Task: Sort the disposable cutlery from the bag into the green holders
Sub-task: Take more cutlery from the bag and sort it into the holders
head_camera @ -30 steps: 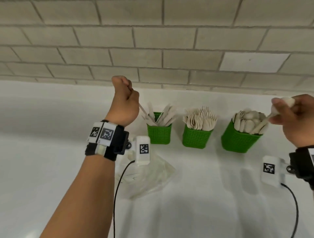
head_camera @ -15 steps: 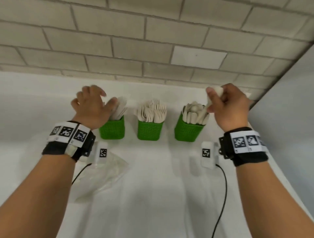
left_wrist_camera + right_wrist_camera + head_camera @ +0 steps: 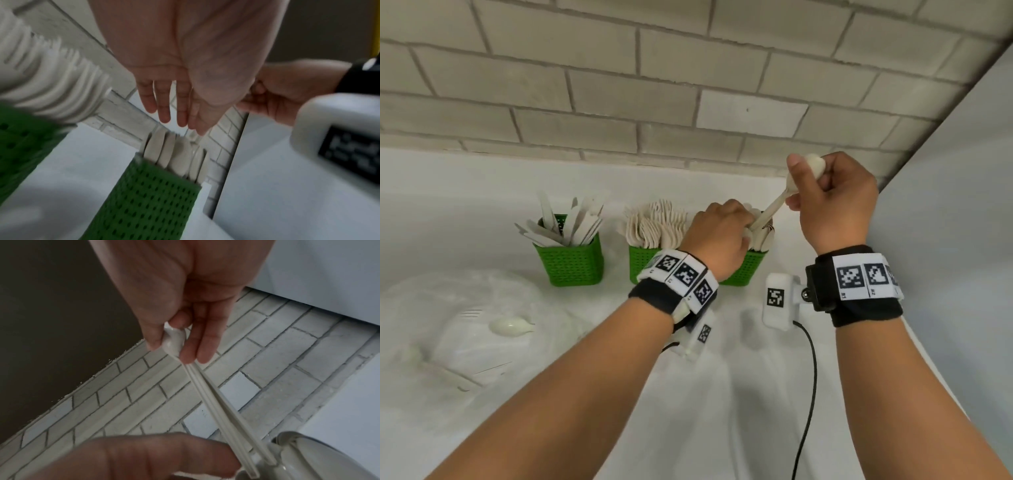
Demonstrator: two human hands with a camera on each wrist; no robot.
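Three green holders stand by the brick wall: the knife holder (image 3: 570, 262), the fork holder (image 3: 642, 260) and the spoon holder (image 3: 748, 270). My right hand (image 3: 803, 178) pinches a few white spoons (image 3: 770, 212) by their bowls, and their handles slope down into the spoon holder. In the right wrist view thumb and fingers (image 3: 186, 347) pinch the bowls, with the handles (image 3: 216, 399) running away. My left hand (image 3: 741, 224) hovers over the spoon holder (image 3: 144, 203) with straight fingers (image 3: 164, 110) just above the stacked spoons (image 3: 174, 154). The clear bag (image 3: 465, 308) lies at the left with a spoon (image 3: 510, 325) inside.
A grey side panel (image 3: 945, 222) closes the counter off just right of my right hand. A black cable (image 3: 808, 383) trails over the white counter (image 3: 722, 411) toward me. More pale cutlery (image 3: 458, 377) shows faintly inside the bag.
My left hand has left the knife holder and moved right to the spoon holder. My right hand still holds the spoons, whose handles now reach down into that holder.
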